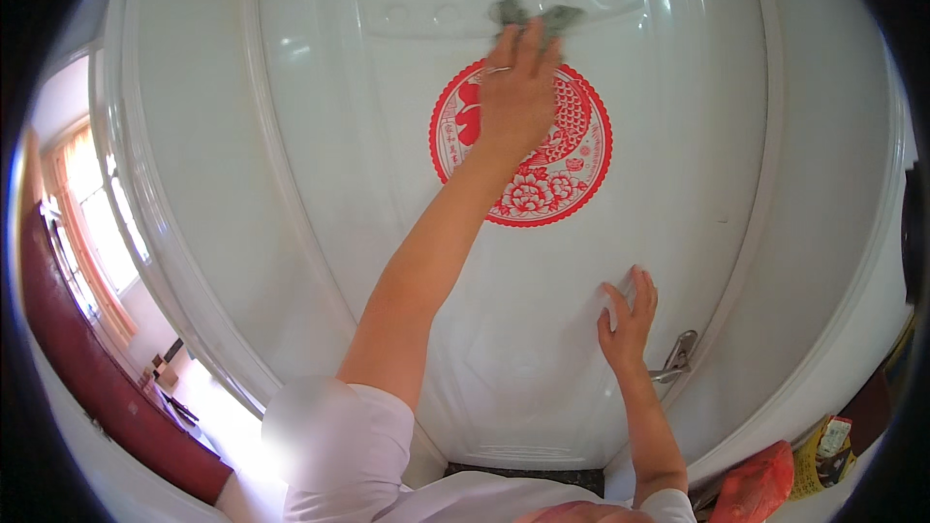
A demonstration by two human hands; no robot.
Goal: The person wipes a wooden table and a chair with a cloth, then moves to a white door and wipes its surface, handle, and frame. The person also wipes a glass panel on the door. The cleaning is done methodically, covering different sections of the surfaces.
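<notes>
The white door (683, 184) fills most of my view, its glossy face catching glare near the top. Around it runs a pale frame (773, 97). On my left, past an opening, lies a bright room (145, 315) with a window (102, 218) and a peach curtain (114, 315); a dark red panel (107, 368) slants in front. A round red-and-white decoration (573, 201) is at the door's middle, partly behind my left hand (518, 102). At lower right are a red bag (759, 486) and a yellow bag (812, 476). My left fingers are closed over a grey-green cloth (562, 19) against the door's upper part. My right hand (630, 324), loosely spread and holding nothing, is just above the metal handle (681, 353); whether it touches the door I cannot tell.
</notes>
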